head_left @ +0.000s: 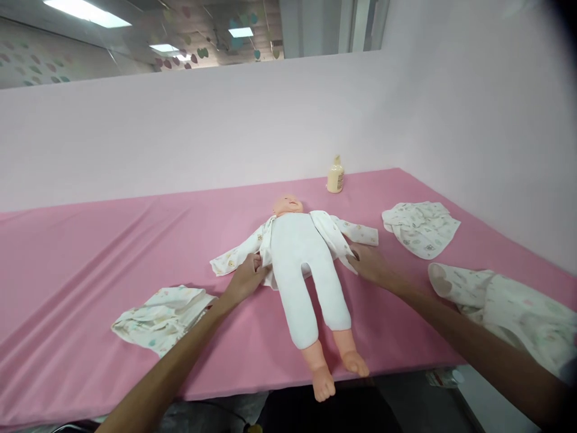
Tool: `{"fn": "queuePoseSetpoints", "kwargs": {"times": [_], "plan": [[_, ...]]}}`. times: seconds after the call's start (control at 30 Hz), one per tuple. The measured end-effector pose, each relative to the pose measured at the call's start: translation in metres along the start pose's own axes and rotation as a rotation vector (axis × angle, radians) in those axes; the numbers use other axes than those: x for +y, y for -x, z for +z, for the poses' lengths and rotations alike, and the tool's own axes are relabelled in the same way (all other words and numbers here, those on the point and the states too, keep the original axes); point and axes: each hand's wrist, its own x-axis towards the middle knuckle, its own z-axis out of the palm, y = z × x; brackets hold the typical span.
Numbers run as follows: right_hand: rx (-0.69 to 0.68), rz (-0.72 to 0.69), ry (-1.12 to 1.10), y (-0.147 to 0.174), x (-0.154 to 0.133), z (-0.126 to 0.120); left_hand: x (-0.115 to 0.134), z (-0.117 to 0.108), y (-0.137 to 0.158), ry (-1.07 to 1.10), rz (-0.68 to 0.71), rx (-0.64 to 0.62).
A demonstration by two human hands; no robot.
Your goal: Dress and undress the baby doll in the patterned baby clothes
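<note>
A baby doll (296, 243) with a white cloth body lies on its back, its feet at the table's near edge. Its arms are in the sleeves of a white printed baby shirt (329, 231), which lies open at the front. On the doll's left-hand side in the picture, my left hand (247, 275) is closed on one front edge of the shirt. Across the body, my right hand (367, 263) pinches the lower corner of the other front panel. Most of the shirt's back is hidden under the doll.
A pink-covered table (112, 240) meets a white wall behind. A cream pump bottle (335, 175) stands beyond the doll. Folded printed cloth (164, 316) lies at left; a crumpled printed cloth (421, 227) and a larger printed garment (509, 304) lie at right.
</note>
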Motion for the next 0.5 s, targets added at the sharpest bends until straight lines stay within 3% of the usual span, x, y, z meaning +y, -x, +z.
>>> {"fn": "queuePoseSetpoints", "kwargs": {"times": [0.13, 0.27, 0.33, 0.5], "plan": [[0.002, -0.063, -0.25, -0.001, -0.016, -0.027, 0.011, -0.014, 0.006, 0.132, -0.037, 0.086], [0.01, -0.076, -0.481, 0.003, -0.057, -0.058, 0.041, -0.023, 0.03, 0.237, 0.011, 0.223], [0.005, -0.179, -0.426, 0.009, -0.077, -0.059, 0.058, -0.017, 0.043, 0.213, 0.09, 0.221], [-0.145, -0.484, -0.185, 0.024, -0.1, -0.034, 0.079, 0.004, 0.057, 0.073, 0.251, 0.042]]}}
